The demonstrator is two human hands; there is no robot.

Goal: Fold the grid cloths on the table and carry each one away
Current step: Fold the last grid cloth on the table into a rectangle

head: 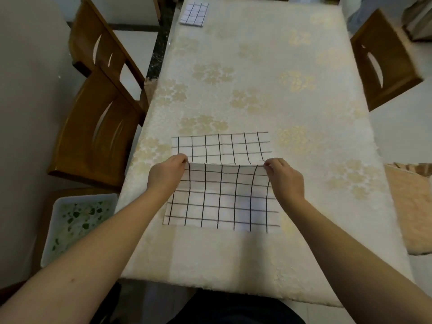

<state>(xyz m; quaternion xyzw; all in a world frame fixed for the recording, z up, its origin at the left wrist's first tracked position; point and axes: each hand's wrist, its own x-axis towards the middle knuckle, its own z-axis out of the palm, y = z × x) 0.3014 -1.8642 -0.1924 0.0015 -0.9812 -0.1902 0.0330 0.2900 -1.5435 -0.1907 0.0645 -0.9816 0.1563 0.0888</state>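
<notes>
The grid cloth (222, 183) lies on the near half of the bench (257, 78), centred in front of the person. Its near edge is lifted and carried over toward the far edge, forming a raised flap; the far strip of the cloth lies flat on the bench beyond the flap.

Left hand (167, 175): grip closed in a pinch on the left corner of the lifted edge.
Right hand (284, 177): grip closed in a pinch on the right corner of the same edge.

A second, folded grid cloth (194, 13) rests at the far left corner of the bench, well apart from the hands.

Two wooden chairs (98, 127) stand along the left side and one chair (383, 59) at the far right. A white tray (77, 226) sits near left, beside the bench
</notes>
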